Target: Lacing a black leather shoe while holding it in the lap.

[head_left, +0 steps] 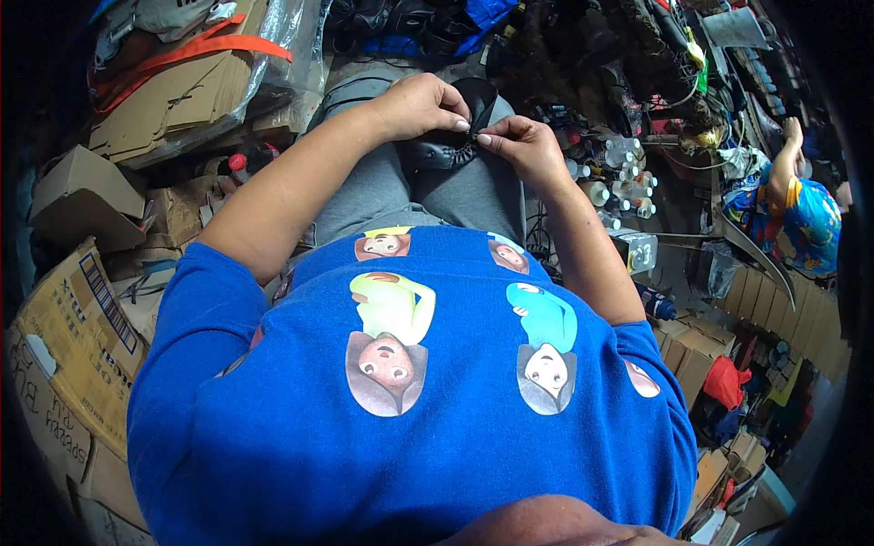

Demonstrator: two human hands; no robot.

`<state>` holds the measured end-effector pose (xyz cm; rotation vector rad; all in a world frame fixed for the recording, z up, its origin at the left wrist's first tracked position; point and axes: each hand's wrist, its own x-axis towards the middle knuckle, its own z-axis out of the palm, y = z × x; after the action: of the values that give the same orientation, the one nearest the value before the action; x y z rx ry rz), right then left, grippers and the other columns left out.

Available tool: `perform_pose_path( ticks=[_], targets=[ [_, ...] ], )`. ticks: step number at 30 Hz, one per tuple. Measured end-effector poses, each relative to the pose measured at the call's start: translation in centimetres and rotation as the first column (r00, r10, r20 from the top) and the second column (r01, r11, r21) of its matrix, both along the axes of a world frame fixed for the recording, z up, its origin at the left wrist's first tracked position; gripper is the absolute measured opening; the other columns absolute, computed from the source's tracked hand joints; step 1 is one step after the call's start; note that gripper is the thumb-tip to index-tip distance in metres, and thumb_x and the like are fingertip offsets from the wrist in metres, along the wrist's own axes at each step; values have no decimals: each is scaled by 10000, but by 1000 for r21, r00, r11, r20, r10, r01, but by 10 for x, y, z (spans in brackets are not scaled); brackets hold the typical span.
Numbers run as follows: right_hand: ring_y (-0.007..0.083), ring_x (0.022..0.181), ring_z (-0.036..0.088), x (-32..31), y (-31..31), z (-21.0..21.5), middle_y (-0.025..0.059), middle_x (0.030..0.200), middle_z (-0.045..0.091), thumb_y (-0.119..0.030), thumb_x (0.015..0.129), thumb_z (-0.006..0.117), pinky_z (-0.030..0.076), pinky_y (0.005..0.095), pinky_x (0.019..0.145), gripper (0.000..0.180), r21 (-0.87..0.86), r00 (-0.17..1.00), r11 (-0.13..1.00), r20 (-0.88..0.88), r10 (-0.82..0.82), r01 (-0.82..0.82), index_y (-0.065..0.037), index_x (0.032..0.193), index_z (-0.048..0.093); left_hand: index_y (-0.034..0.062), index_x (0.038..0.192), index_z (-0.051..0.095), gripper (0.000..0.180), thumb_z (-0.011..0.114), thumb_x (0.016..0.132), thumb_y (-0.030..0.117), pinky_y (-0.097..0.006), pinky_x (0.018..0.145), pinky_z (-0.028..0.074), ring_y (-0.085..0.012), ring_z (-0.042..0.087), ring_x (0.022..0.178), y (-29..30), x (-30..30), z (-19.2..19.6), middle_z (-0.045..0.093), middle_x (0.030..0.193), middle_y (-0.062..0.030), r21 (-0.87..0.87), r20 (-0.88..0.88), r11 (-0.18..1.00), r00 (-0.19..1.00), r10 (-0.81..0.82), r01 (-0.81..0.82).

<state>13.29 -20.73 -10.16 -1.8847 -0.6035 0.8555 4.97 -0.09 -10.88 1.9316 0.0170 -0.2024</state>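
Observation:
A black shoe [435, 156] rests across my lap, on the grey trousers [364, 187] over my thighs. Dark ridges, like laces or gathered stitches, run along its upper between my hands. My left hand [421, 106] is closed in a pinch at the shoe's middle, thumb against fingertips. Close by on the other side, my right hand [532, 150] also pinches, its thumb pointing at the same spot. Whatever lies between the fingertips is too small and dark to name. Part of the shoe is hidden behind my left hand.
Flattened cardboard [182, 105] with an orange strap [228, 44] stands at the far left, a cardboard box [86, 200] nearer. Several small bottles [619, 182] cluster right of my knee. Another person's arm [785, 168] shows at the right. Dark shoes [391, 23] lie beyond my knees.

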Motion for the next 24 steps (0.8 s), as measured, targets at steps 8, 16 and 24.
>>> perform_pose_path(
  ticks=[8,16,24],
  targets=[
    [66,761,541,9,-25,2,-18,831,610,-128,811,719,435,213,694,149,55,983,998,-179,-33,43,-31,897,646,130,881,629,84,628,827,195,-418,884,359,-239,521,988,8,-26,25,615,885,-30,610,118,791,980,-157,53],
    [84,787,506,-4,-58,-4,6,930,494,-151,801,723,439,226,712,183,-80,991,997,130,14,-3,-44,918,632,21,931,568,118,560,848,104,-422,717,468,-371,608,835,-8,-13,21,629,851,-177,429,84,892,978,-193,140],
    [98,836,528,-8,-55,-6,28,922,534,-144,796,720,442,241,758,190,-62,986,995,151,-63,73,-49,942,644,19,915,568,111,566,835,96,-429,735,471,-363,610,864,-11,-10,21,636,856,-176,456,108,874,964,-242,169]
  ],
)
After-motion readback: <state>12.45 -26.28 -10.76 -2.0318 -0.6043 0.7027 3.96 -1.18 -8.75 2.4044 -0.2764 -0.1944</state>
